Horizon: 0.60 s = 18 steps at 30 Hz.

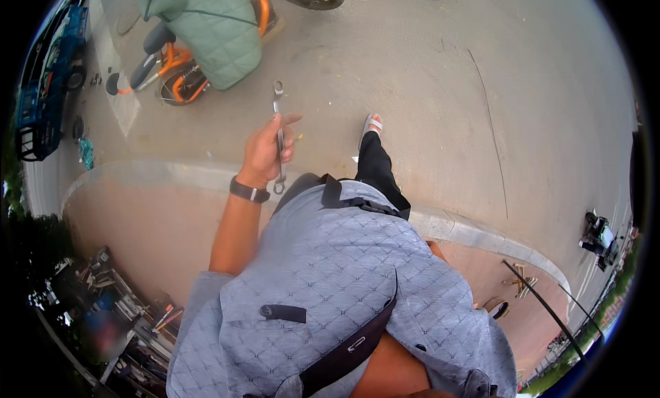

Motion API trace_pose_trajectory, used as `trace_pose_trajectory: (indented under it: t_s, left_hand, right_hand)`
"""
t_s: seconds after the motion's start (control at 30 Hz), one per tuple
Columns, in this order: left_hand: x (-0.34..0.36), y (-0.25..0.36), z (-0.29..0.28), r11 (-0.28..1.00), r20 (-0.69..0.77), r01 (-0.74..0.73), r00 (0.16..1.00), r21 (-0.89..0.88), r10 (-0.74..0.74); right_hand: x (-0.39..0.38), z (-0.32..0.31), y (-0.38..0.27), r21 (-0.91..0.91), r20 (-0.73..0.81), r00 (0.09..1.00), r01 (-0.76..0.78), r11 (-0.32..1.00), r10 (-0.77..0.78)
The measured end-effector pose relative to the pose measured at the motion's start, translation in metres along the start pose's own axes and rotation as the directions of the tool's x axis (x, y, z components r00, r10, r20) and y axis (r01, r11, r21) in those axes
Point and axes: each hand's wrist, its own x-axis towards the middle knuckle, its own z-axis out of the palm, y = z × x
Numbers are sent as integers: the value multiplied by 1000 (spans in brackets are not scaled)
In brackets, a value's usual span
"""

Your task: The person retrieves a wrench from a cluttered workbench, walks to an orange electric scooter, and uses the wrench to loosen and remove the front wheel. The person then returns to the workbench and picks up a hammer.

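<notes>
At far left, a blue truck [55,81] with a cargo bed, too dark and warped at the rim to make out any load. At near left, a jumble of gear [130,302], mostly too small to tell apart.

Gripped in the left hand [265,150], a silvery wrench [280,143] with a ring at each end. Pointing one ring to the far side and the other back toward the body, with the long axis running almost straight from near to far. Lying along the right of the palm — far ring out past the thumb, near ring just right of the wristband [249,190]. Curled round the middle of the shank, thumb against it, with one finger stretched out to the right. Right hand hidden by the shirt [330,260] — impossible to tell its state.

Beyond the wrench, far and left, an orange bike [172,57] with a green quilted cover [223,50]. To the right, on the road [426,74], a sandalled foot [373,123].
</notes>
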Motion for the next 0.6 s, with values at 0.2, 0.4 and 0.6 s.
trace_pose_trajectory:
  t_s: [0.2,0.4,0.6]
  left_hand:
    - [246,0,45,986,-45,-167,985,-29,165]
    - [355,36,85,999,-212,-54,976,4,53]
    - [522,73,101,998,-339,-57,939,0,53]
  right_hand:
    - [276,-170,-100,-128,-165,986,-53,990,32]
    - [358,-315,-326,145,-146,988,78,986,-57]
    - [399,-425,-526,-61,-194,958,203,977,-211]
